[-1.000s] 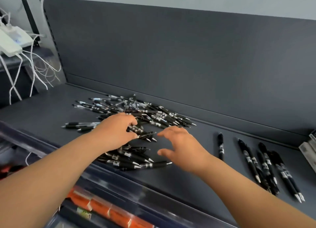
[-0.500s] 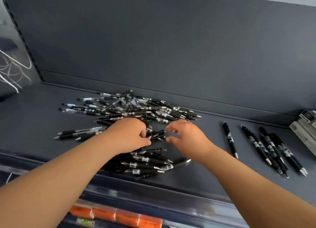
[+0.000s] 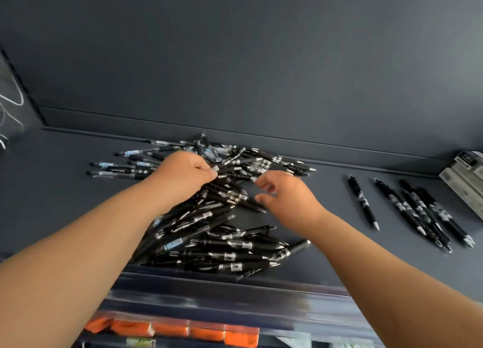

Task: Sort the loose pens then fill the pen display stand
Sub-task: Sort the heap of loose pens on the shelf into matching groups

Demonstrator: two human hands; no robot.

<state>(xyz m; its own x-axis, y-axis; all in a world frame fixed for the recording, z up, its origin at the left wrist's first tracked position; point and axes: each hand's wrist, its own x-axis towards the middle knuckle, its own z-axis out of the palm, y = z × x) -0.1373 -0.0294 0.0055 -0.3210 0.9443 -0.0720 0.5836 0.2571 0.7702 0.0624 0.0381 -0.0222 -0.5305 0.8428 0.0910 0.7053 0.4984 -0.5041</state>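
Observation:
A big heap of loose black pens lies on the dark grey shelf. My left hand reaches over the far part of the heap, its fingers curled and its thumb and fingertips pinching the end of a black pen. To its right my right hand hovers over the heap's edge, thumb and loosely bent fingers apart, holding nothing. One sorted black pen lies alone on the right. Beside it lies a small group of sorted pens.
Pale boxes sit at the right edge against the dark back panel. A clear strip runs along the shelf front, with orange packs below it. White cables hang at the far left.
Both hands have moved farther into the heap. My right hand's pinch has come apart and it now holds nothing. My left hand has shifted to a pen at the heap's far side.

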